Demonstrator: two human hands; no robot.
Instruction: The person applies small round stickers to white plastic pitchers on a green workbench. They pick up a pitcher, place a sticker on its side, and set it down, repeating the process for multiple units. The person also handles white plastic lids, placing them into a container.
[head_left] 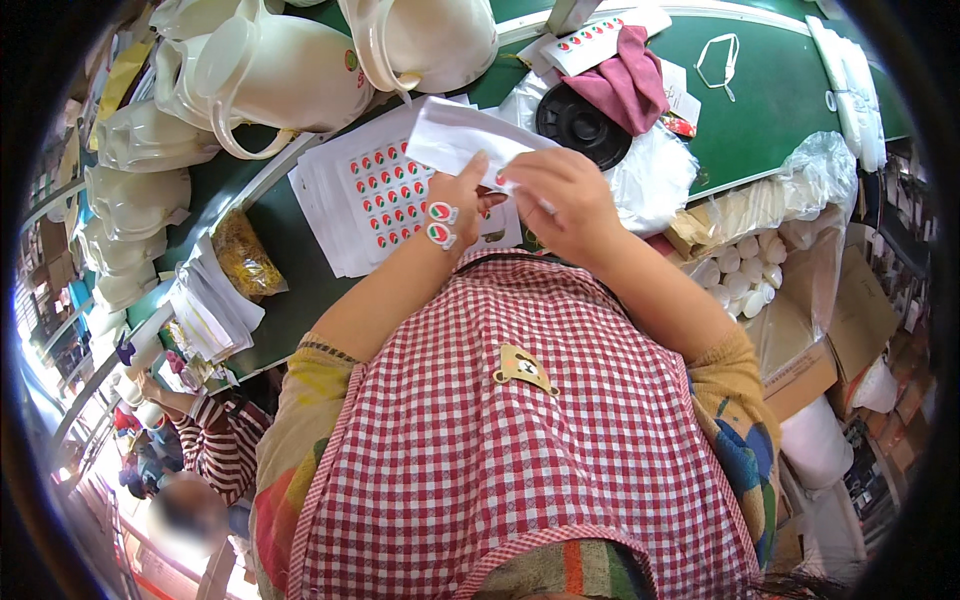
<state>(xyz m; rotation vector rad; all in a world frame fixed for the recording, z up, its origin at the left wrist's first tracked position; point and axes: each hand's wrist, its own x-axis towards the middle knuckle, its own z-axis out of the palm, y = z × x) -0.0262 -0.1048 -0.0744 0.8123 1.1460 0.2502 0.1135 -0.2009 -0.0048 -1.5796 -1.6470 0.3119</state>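
A white paper sheet (455, 135), bent over along its length, is in my hands above the bench. My left hand (458, 200) grips its lower edge, thumb on top. Two round red-and-green stickers (439, 222) cling to the back of that hand near the wrist. My right hand (568, 200) pinches the sheet's right part, where a small red spot shows at the fingertips; whether it is a sticker I cannot tell. Under my hands lies a stack of paper topped by a sticker sheet (385, 195) with rows of small red-and-green stickers.
Cream plastic jugs (290, 75) line the far left. A bag of small yellowish-brown pieces (247, 255) lies left of the papers. A black round part (583, 125) and a maroon cloth (622, 85) rest right. White cylinders (745, 275) fill a box. A co-worker's striped sleeve (222, 445) shows lower left.
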